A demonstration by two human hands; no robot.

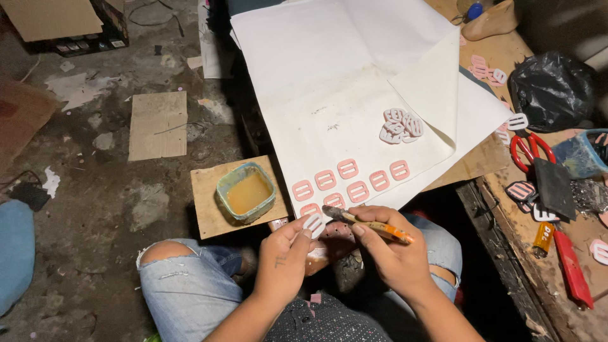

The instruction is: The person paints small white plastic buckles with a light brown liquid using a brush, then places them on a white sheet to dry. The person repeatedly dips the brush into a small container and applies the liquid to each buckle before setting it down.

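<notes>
Glue brush (370, 225) pinched in the right hand (396, 256), bristles just beside one white buckle piece (313, 223) gripped by the left hand (283, 258) fingers. Eight pink buckle pieces (348, 169) laid out on the white paper sheet (329, 82), plus one pile (399, 126) further up. One glue tub (246, 192) on a board.

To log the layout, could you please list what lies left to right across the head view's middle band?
Cardboard sheet → tub of tan glue → rows of pink buckle pieces → red-handled scissors → blue container.
</notes>
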